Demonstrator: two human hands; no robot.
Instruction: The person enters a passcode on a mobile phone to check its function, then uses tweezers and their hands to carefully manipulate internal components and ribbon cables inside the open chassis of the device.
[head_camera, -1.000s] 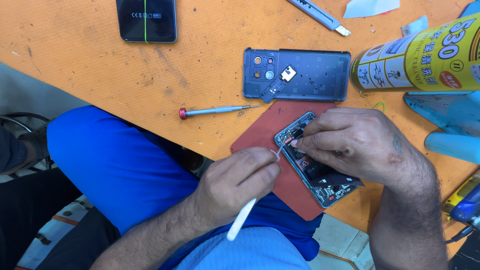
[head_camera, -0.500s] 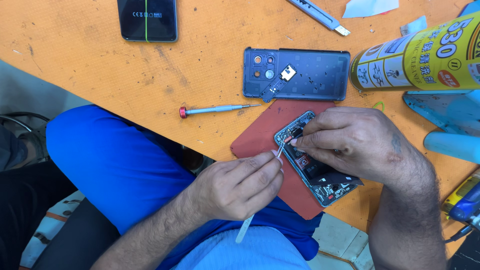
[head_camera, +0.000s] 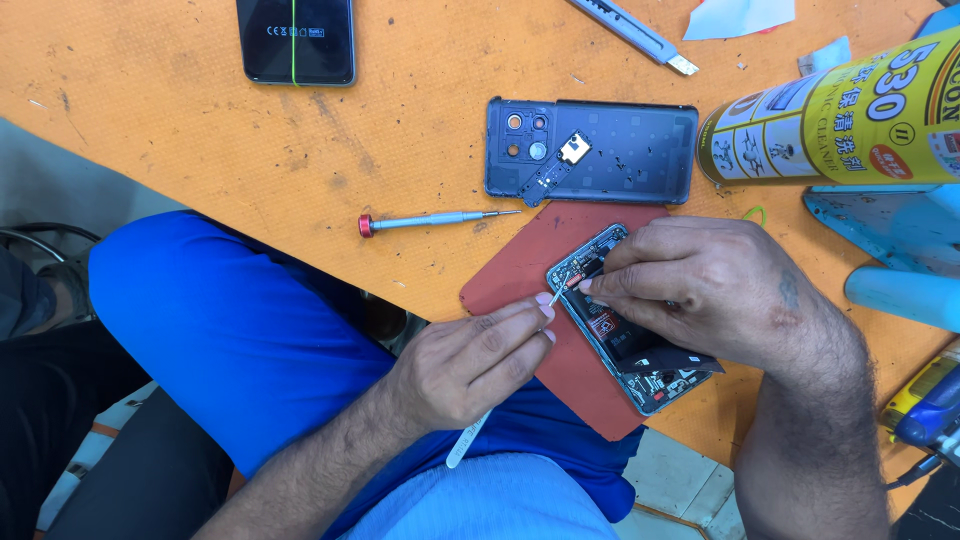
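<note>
An opened phone (head_camera: 640, 360) with its circuit boards exposed lies on a dark red mat (head_camera: 530, 270) at the orange table's near edge. My right hand (head_camera: 700, 290) rests on the phone and pinches a small part near its upper end. My left hand (head_camera: 470, 360) grips a thin white pry tool (head_camera: 472, 440), whose tip touches the phone's upper corner beside the right fingers.
A grey phone back cover (head_camera: 620, 150) with a small part on it lies beyond the mat. A red-capped screwdriver (head_camera: 430, 219) lies to its left. A yellow spray can (head_camera: 840, 120), a black phone (head_camera: 297, 40), a utility knife (head_camera: 630, 22) and blue tools (head_camera: 900, 250) surround them.
My left hand has shifted slightly, and the pry tool's tip has stayed at the phone's upper corner. My right hand has barely moved.
</note>
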